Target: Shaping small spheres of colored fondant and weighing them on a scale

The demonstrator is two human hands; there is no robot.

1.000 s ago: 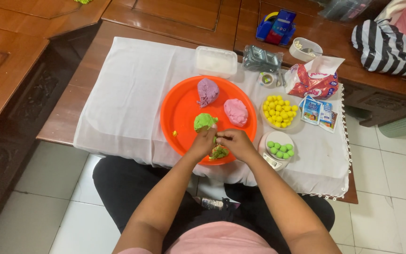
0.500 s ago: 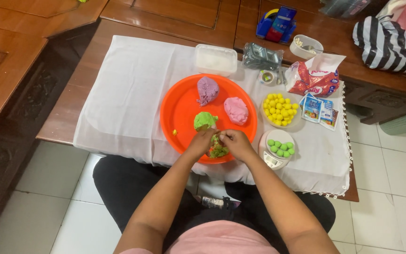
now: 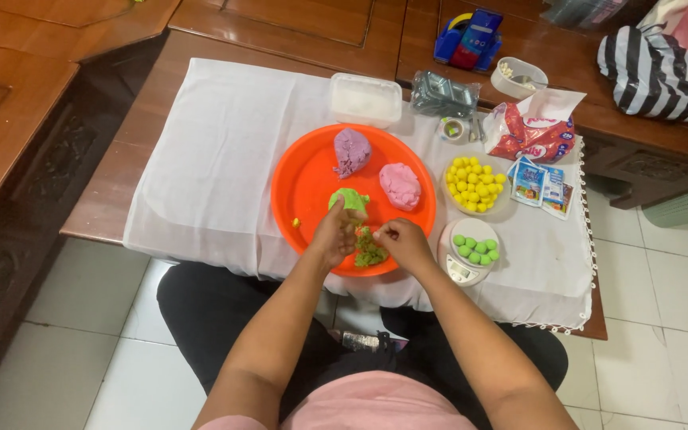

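Hidden or unclear: the small green dough piece [image 3: 369, 250] lies at the near edge of the orange tray [image 3: 304, 187], partly covered by both hands; an orange fleck shows in it, its nature not clear. The person's body is cut off at the bottom edge. Small items near the clear container are hard to make out.

Left hand [image 3: 336, 236]: over the near part of the tray, fingers [image 3: 349, 216] bent together and touching the green dough piece; whether they pinch it cannot be told.

Right hand [image 3: 401, 241]: just beside the left, fingers curled in and pressed together at the same dough piece; exact grip hidden.

Surface: low wooden bench [image 3: 113, 191] covered by a white cloth [image 3: 216, 135]; white tiled floor [image 3: 662, 318] below; more wooden furniture to the left and behind.

On the tray: green dough lump [image 3: 349, 199] just beyond the left hand, purple dough lump [image 3: 351, 151] and pink dough lump [image 3: 400, 185] farther back, all apart from each other.

Right of the tray: plate of yellow balls [image 3: 475, 182]; small scale [image 3: 471, 253] bearing green balls, near the right hand.

Behind: clear lidded container [image 3: 365, 99], roll of tape [image 3: 452, 129], dark packet [image 3: 442, 94], red and white bag [image 3: 533, 131], small sachets [image 3: 541, 185], white bowl [image 3: 517, 77], blue toy [image 3: 469, 37], striped bag [image 3: 658, 73] at the top right corner, cut off.
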